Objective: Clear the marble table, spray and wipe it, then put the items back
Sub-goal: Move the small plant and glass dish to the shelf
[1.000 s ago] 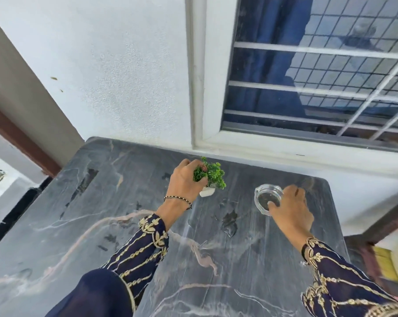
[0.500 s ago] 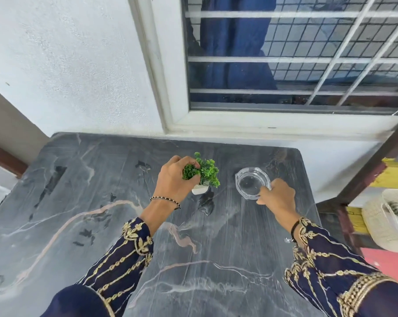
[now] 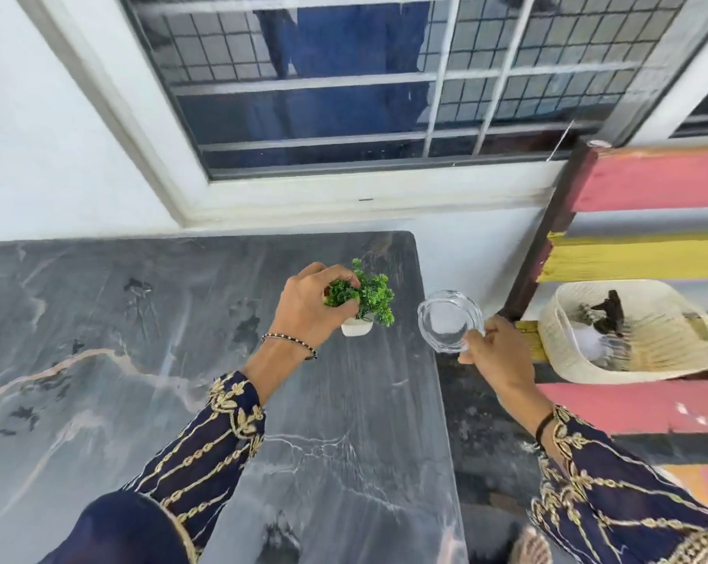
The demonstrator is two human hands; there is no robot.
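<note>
Head view: the left hand (image 3: 307,315) reaches over the dark marble table (image 3: 140,319), its fingers (image 3: 323,272) curled into the green leaves of a small plant (image 3: 370,299) and gripping it from the top; the plant's white pot (image 3: 356,326) sits low beneath the hand near the table's far right corner, and whether it touches the surface cannot be told. The right hand (image 3: 500,358) pinches the near rim of a clear glass dish (image 3: 450,319), thumb and fingers closed on the edge; the dish is held in the air just past the table's right edge, beside the plant but apart from it. To the right, a cream woven basket (image 3: 669,356) rests on a bench (image 3: 649,181) of pink and yellow slats; a barred window (image 3: 344,83) fills the wall behind the table.
</note>
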